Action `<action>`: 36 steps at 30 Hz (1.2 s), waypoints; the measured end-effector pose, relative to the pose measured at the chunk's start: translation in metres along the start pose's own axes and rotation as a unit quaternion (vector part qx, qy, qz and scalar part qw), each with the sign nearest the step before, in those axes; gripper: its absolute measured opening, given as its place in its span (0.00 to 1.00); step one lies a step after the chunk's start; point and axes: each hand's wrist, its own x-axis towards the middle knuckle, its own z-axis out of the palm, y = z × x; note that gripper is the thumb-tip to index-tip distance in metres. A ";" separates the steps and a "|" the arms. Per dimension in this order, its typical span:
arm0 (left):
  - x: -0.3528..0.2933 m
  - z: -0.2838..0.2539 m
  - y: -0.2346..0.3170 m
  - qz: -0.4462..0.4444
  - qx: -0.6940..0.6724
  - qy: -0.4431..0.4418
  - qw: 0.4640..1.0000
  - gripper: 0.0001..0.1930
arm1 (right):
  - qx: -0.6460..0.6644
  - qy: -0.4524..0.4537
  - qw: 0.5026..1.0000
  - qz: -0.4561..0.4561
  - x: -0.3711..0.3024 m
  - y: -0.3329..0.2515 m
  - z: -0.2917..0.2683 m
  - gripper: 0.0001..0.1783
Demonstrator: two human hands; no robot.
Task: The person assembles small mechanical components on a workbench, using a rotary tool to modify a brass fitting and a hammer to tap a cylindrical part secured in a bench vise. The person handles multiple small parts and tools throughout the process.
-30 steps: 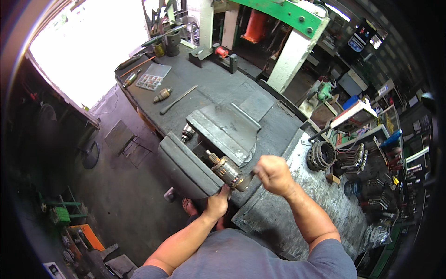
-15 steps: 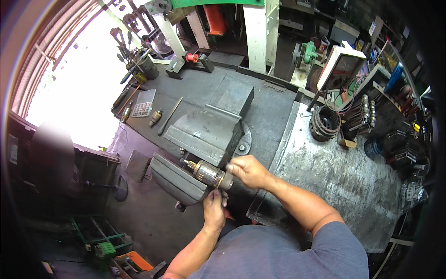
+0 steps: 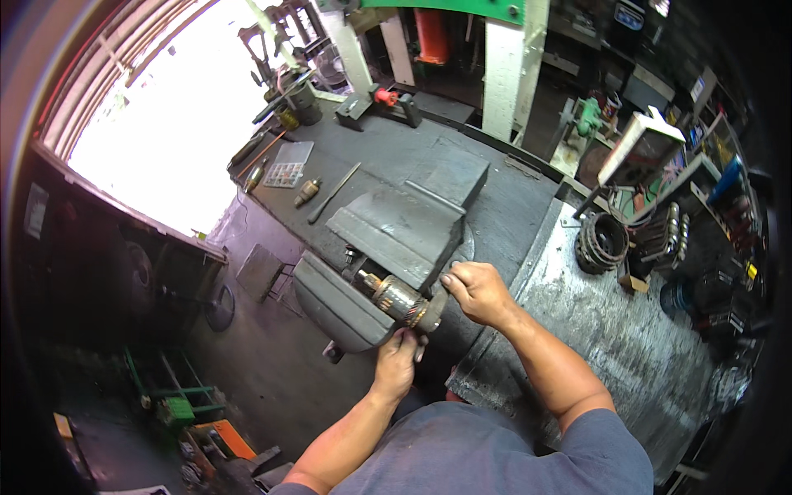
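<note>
A motor armature (image 3: 399, 301) with copper windings lies between the jaws of a large grey bench vise (image 3: 396, 227), its near end sticking out toward me. Around that near end passes a grey-brown strip (image 3: 438, 308), which looks like abrasive cloth. My right hand (image 3: 481, 293) is closed, pinching the strip's upper end to the right of the armature. Below the armature, my left hand (image 3: 398, 356) is closed with its fingertips at the strip's lower end, partly hidden. The vise's front jaw (image 3: 342, 305) stands left of my left hand.
On the dark bench lie a file-like tool (image 3: 334, 194), a small metal drive part (image 3: 308, 192) and a compartment box (image 3: 289, 165). To the right, a metal-topped table (image 3: 594, 346) carries a round stator-like housing (image 3: 601, 243). A stool (image 3: 262, 272) stands on the floor at left.
The view has shifted, so the bench and vise appear farther right. My right hand has moved slightly up and away from the armature, with the strip stretched out more visibly. My left hand stays below.
</note>
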 end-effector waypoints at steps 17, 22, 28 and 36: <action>0.085 -0.001 -0.119 0.177 0.352 0.014 0.919 0.07 | -0.235 -0.163 0.942 -0.178 0.019 -0.074 -0.044 0.17; 0.064 -0.004 -0.087 0.110 0.151 -0.063 0.980 0.09 | -0.242 -0.066 0.964 -0.091 0.021 -0.070 -0.046 0.16; 0.076 -0.010 -0.070 0.202 0.361 -0.024 0.910 0.15 | -0.206 -0.148 0.961 -0.109 0.015 -0.068 -0.043 0.17; 0.052 -0.006 -0.048 0.119 0.255 0.045 0.959 0.13 | -0.190 -0.215 0.931 -0.224 0.007 -0.056 -0.034 0.16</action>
